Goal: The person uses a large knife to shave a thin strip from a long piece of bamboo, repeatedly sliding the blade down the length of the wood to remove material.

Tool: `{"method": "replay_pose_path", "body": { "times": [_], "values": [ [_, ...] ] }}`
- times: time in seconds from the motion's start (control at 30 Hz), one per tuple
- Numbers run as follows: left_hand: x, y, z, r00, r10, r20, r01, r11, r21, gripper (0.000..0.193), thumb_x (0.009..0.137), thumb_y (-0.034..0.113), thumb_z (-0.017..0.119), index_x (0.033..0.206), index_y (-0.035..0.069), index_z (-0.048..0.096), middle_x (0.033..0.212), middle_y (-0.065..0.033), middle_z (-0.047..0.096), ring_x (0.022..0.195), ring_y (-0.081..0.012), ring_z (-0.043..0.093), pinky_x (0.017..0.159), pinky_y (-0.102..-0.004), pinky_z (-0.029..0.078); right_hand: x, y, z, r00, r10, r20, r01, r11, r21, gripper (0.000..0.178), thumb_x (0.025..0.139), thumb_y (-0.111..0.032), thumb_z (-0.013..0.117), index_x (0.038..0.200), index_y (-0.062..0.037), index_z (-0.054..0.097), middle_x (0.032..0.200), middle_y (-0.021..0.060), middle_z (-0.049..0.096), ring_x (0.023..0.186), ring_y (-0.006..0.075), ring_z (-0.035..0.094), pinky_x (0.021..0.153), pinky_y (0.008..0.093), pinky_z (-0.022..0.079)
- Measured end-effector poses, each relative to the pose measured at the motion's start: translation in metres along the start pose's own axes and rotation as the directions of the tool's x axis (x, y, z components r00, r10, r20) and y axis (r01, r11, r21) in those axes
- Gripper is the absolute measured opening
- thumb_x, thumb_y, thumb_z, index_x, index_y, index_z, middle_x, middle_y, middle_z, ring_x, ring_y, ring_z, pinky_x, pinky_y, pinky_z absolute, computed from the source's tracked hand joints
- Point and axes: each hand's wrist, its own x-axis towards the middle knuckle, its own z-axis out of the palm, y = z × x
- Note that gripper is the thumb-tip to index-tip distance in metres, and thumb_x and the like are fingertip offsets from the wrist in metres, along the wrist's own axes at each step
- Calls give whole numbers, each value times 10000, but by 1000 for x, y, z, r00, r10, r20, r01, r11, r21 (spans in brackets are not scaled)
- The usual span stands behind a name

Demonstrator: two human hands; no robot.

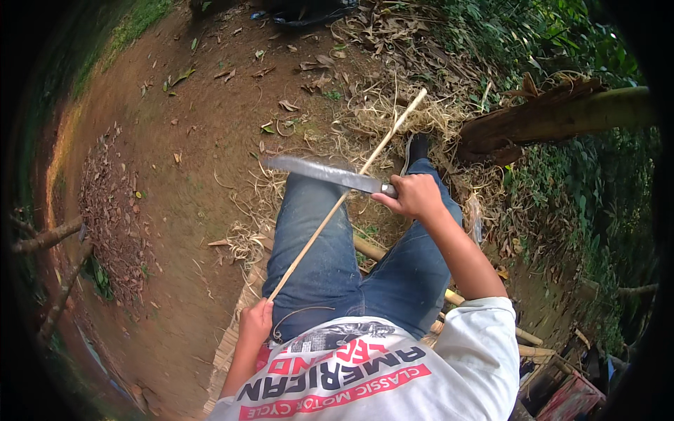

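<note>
My left hand [255, 320] is closed round the lower end of a long, thin, pale bamboo strip [309, 242]. The strip slants up and right across my left thigh, its far end out above the shavings. In my right hand [414, 195] is the dark handle of a machete [323, 172], its long blade pointing left over my left knee. The blade crosses the strip near the strip's middle; whether its edge bites into it I cannot tell. A thin curled shaving [302, 309] lies on my lap by the left hand.
Curly pale shavings [379, 116] heap on the ground ahead and beside my left leg. A thick trunk [562, 119] lies at the right, with green plants behind. Bamboo poles [372, 249] run beneath my legs. Branches [53, 235] stand at the far left, and a black plastic bag [302, 12] lies at the top.
</note>
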Motion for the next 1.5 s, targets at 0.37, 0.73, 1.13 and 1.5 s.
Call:
{"method": "replay_pose_path", "body": {
  "times": [0.37, 0.73, 1.13, 1.5],
  "values": [
    [6, 0, 0, 999, 38, 7, -38, 999, 19, 270, 951, 211, 524, 757, 25, 552, 583, -243, 509, 570, -452, 555, 494, -494, 393, -6, 84, -19, 900, 414, -136, -420, 908, -12, 627, 857, -650, 523, 721, -56, 670, 666, 169, 661, 635, 332, 666, 602, 434, 528],
    [3, -8, 0, 999, 29, 24, -28, 997, -74, 311, 964, 221, 506, 737, 11, 532, 578, -244, 491, 568, -452, 545, 488, -479, 378, 3, 52, 9, 976, 67, -209, -44, 993, 114, 621, 827, -681, 536, 724, -87, 685, 582, 125, 631, 565, 322, 651, 576, 421, 527],
    [17, -1, -4, 997, 60, 57, -52, 991, -125, 336, 967, 201, 491, 709, -14, 504, 564, -234, 434, 491, -402, 469, 483, -422, 359, -35, 0, 14, 984, 139, -111, -120, 980, 161, 630, 817, -688, 542, 717, -74, 639, 622, 151, 636, 568, 328, 649, 551, 439, 519],
    [21, 1, -7, 993, 88, 75, -79, 991, -111, 318, 968, 248, 511, 810, -21, 575, 651, -274, 523, 613, -461, 538, 531, -457, 405, -34, 115, -39, 736, 552, -391, -608, 793, -26, 645, 868, -637, 516, 706, -31, 666, 655, 194, 646, 663, 384, 658, 609, 461, 518]
  ]
}}
